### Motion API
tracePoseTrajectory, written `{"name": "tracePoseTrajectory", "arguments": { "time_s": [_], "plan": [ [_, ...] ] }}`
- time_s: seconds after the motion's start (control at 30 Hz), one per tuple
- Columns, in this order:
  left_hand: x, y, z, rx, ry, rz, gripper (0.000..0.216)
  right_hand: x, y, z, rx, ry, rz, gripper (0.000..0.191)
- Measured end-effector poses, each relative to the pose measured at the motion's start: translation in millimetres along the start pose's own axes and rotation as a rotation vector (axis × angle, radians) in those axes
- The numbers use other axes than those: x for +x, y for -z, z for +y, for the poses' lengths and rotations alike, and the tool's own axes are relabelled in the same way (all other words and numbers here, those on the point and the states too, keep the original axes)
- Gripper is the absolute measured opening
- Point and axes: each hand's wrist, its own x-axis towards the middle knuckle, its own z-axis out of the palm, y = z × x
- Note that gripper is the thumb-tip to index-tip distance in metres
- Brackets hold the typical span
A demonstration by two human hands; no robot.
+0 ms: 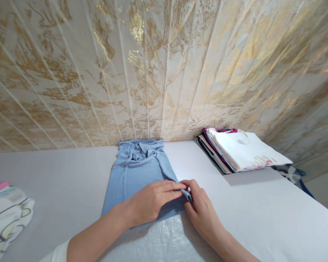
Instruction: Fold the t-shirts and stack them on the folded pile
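A light blue garment (133,171) lies partly folded lengthwise on the white table (71,174), its collar end by the wall. My left hand (150,200) rests on the garment's near right part, fingers together and stretched toward its right edge, pinching the cloth there. My right hand (199,207) sits just right of it on the table, with thumb and fingers pinched on the same blue edge near the lower right corner. The two hands touch at the fingertips.
A stack of folded shirts (240,149), white on top, lies at the back right. More patterned clothes (5,218) sit at the left edge. A gold-patterned panelled wall (164,72) rises behind the table. Dark patterned fabric (292,173) shows past the stack.
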Motion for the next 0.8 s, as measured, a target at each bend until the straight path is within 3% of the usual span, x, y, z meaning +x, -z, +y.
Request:
{"name": "tracePoseTrajectory", "arguments": {
  "time_s": [0.17, 0.33, 0.53, 0.8],
  "plan": [
    [-3, -6, -4, 0.002, -0.033, 0.062, 0.047, 0, 1, 4, 0.034, 0.009, -0.008, 0.055],
    [-5, -1, -7, -0.006, -0.009, 0.105, 0.038, 1, 6, 5, -0.059, 0.122, -0.043, 0.06],
    [-8, 0, -12, 0.076, 0.036, 0.012, 0.035, 1, 13, 2, -0.085, 0.254, -0.134, 0.038],
    [-9, 5, 3, 0.015, 0.076, 0.004, 0.028, 1, 22, -4, -0.094, 0.318, -0.172, 0.03]
  ]
}}
